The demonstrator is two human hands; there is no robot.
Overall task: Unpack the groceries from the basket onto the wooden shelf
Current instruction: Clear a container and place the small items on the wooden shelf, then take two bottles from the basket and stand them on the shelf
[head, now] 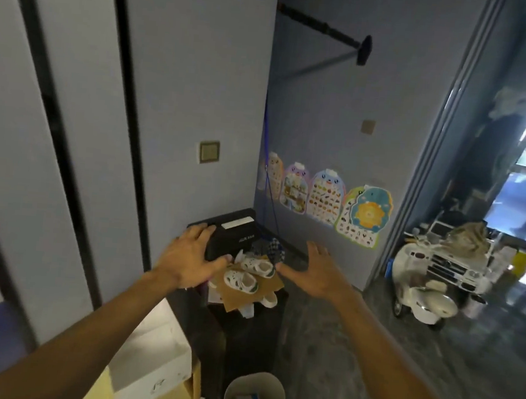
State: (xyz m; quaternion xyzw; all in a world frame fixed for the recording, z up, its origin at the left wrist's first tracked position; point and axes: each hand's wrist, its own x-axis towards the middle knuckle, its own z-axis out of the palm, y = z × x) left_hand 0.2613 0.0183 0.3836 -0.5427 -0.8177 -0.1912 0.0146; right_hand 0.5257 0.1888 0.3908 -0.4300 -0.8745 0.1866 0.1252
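Note:
Both my arms reach forward toward a corner of the room. My left hand is spread flat, fingers apart, over the left edge of a black box. My right hand is open with fingers apart, palm turned left, holding nothing. Between the hands a pair of small white shoes lies on a piece of brown cardboard on top of a dark stand. No grocery basket or wooden shelf shows in this view.
A white box sits at lower left beside yellow furniture. A grey round bin holding items stands at the bottom. White ride-on toy vehicles stand at the right by a doorway. Picture charts hang on the wall.

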